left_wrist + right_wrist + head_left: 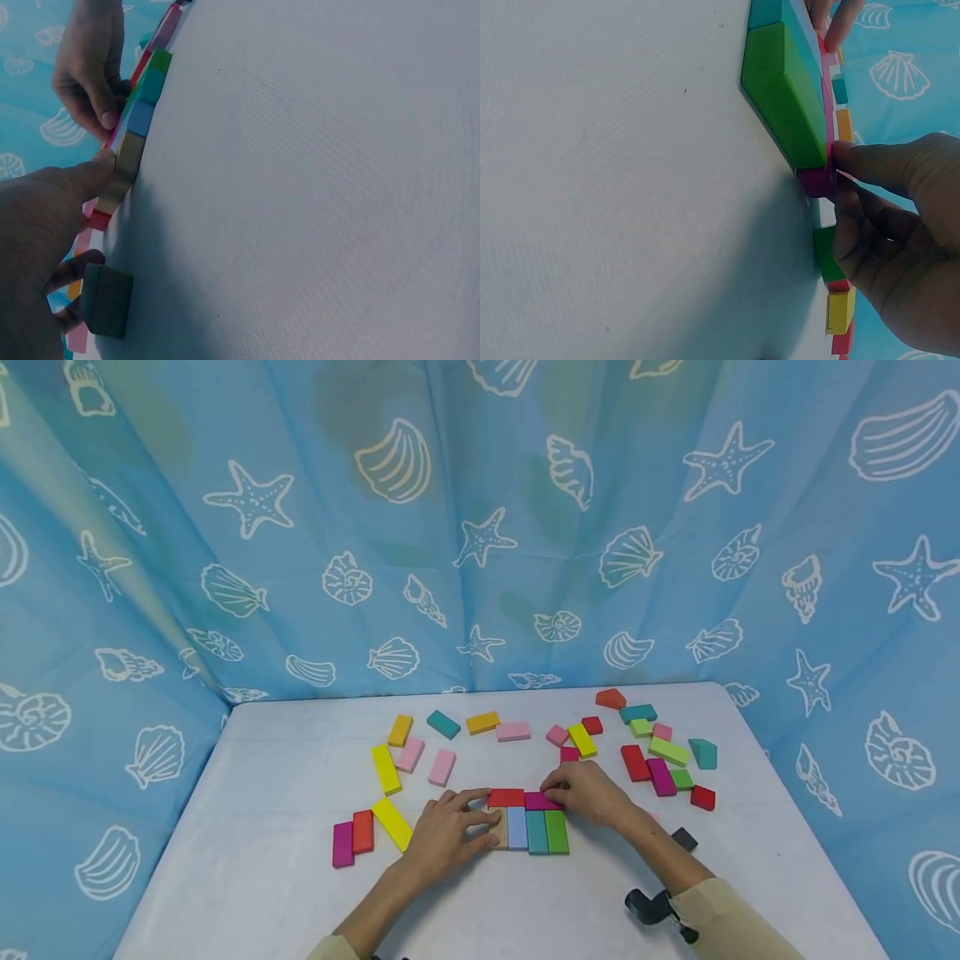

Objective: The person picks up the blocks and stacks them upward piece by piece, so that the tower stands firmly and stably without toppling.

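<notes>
On the table is a small arrangement of flat blocks. A wooden block (498, 829), a light blue block (517, 828), a teal block (537, 832) and a green block (557, 832) stand side by side. Along their far edge lie a red block (506, 797) and a magenta block (542, 801). My left hand (444, 837) rests at the left side, its thumb touching the wooden block and a finger at the red one. My right hand (588, 793) pinches the magenta block's right end between thumb and fingers. A greyish block (107, 300) is close to my left fingers in the left wrist view.
Several loose blocks lie beyond and to the right, including a lime block (669, 751) and a red block (635, 762). Yellow (386, 768), red (363, 831) and magenta (342, 844) blocks lie at left. A shell-patterned blue curtain (480, 543) borders the table (255, 860).
</notes>
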A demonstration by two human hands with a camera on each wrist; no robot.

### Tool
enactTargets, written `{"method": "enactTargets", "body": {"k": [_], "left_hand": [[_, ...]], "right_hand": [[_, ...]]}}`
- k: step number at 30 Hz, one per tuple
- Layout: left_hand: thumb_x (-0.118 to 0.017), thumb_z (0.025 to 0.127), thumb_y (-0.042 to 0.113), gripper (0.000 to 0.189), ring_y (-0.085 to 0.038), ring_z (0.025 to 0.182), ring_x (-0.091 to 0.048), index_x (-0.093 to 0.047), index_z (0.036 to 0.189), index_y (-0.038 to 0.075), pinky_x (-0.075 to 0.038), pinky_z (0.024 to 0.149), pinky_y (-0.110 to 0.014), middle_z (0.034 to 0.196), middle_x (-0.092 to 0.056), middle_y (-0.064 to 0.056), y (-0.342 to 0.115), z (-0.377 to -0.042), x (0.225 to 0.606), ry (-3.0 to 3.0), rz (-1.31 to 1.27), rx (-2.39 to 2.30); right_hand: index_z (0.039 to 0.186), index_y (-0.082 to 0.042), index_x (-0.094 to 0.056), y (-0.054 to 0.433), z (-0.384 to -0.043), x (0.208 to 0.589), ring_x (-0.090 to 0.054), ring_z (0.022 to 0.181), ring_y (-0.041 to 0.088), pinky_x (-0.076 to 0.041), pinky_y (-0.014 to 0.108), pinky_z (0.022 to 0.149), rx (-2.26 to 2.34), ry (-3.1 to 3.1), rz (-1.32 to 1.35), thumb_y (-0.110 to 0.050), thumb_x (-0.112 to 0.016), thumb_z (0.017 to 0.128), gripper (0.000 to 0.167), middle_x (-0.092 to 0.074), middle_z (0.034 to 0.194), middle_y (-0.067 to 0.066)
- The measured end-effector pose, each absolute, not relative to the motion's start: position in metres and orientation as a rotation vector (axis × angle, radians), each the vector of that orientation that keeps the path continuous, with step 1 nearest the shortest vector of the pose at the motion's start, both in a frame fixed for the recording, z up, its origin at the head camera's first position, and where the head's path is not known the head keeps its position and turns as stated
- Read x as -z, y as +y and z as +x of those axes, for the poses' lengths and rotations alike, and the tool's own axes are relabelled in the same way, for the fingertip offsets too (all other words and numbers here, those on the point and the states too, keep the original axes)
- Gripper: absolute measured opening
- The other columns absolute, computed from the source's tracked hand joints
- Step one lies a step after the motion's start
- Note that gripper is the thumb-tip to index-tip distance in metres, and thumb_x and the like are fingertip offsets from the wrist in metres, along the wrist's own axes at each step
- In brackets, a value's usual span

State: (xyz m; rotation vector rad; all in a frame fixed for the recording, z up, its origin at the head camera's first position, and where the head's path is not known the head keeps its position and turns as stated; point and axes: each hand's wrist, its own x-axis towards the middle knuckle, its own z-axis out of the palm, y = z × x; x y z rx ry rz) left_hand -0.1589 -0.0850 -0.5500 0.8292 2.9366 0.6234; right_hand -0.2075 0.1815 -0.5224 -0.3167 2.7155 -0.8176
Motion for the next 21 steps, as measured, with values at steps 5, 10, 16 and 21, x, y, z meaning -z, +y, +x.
{"method": "enactTargets", "body": {"k": [5,10,16,21], "left_hand": [[-0.072,0.090,0.049,0.043,-0.018,0.121,-0.052,-0.067,0.131,0.038,-0.048,0.095,-0.045,0.147,-0.053,0.008,-0.085,-0.159,0.550,2.938,0.830,-0.612],[-0.072,0.090,0.050,0.042,-0.018,0.120,-0.052,-0.068,0.129,0.038,-0.048,0.094,-0.045,0.147,-0.054,0.008,-0.085,-0.160,0.551,2.942,0.836,-0.627],[-0.071,0.090,0.050,0.041,-0.018,0.121,-0.052,-0.068,0.129,0.038,-0.048,0.094,-0.044,0.147,-0.053,0.008,-0.086,-0.161,0.552,2.926,0.846,-0.644],[-0.071,0.090,0.051,0.042,-0.019,0.123,-0.051,-0.068,0.129,0.038,-0.048,0.095,-0.046,0.147,-0.053,0.008,-0.087,-0.163,0.552,2.921,0.853,-0.640]], "right_hand": [[0.110,-0.019,-0.079,0.182,-0.208,0.523,-0.063,0.092,0.010,-0.056,0.028,0.079,0.814,2.719,-0.313,-0.016,-0.079,0.088,0.022,-0.072,0.095,-0.009],[0.112,-0.021,-0.077,0.194,-0.207,0.516,-0.063,0.097,0.011,-0.057,0.028,0.080,0.852,2.725,-0.311,-0.021,-0.080,0.087,0.025,-0.071,0.098,-0.011],[0.111,-0.020,-0.074,0.243,-0.200,0.495,-0.061,0.093,0.013,-0.057,0.032,0.080,0.792,2.723,-0.332,-0.022,-0.080,0.087,0.025,-0.067,0.098,-0.008],[0.110,-0.019,-0.070,0.278,-0.184,0.493,-0.058,0.088,0.014,-0.057,0.029,0.072,0.621,2.643,-0.259,-0.024,-0.089,0.076,0.039,-0.064,0.096,-0.004]]}}
